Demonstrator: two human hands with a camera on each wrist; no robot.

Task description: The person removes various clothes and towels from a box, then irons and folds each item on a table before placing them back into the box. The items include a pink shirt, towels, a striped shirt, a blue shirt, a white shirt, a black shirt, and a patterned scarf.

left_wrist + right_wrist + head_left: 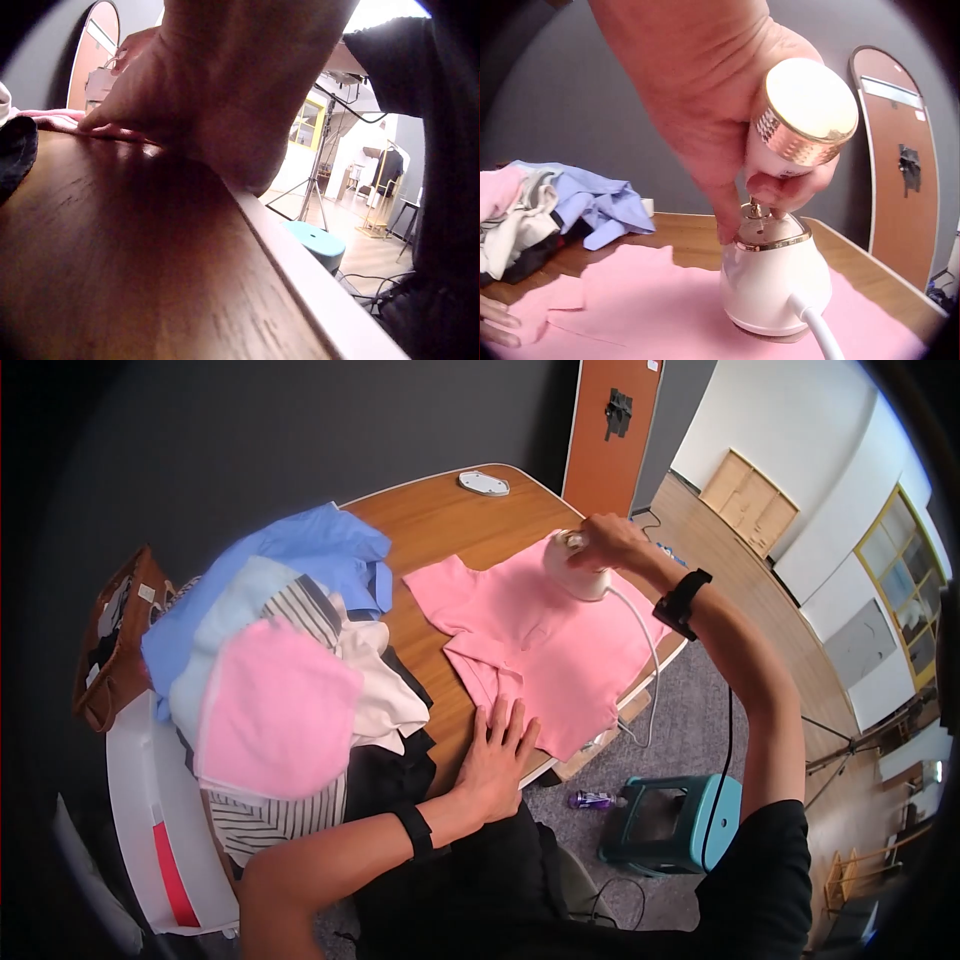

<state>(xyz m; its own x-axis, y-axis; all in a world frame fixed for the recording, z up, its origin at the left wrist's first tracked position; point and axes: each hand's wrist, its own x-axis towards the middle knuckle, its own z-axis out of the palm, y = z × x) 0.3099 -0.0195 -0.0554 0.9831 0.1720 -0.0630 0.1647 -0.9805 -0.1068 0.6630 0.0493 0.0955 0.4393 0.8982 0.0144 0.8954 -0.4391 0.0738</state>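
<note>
A pink short-sleeved polo shirt (560, 645) lies spread on the wooden table (450, 520). My right hand (610, 543) grips the handle of a small white steam iron (772, 281) with gold trim, fingers wrapped round it. In the right wrist view, its base sits on the pink cloth and a white cord (823, 336) leaves its side. My left hand (493, 765) rests with spread, straight fingers on the shirt's near edge, its heel at the table's rim. The left wrist view shows mostly the underside of that wrist.
Left of the shirt, a heap of clothes holds a blue shirt (290, 545) and a folded pink piece (280, 710). A brown basket (125, 660) and a white bin (150, 830) stand beyond it. A white pad (484, 483) lies at the far edge; a teal stool (710, 825) stands below.
</note>
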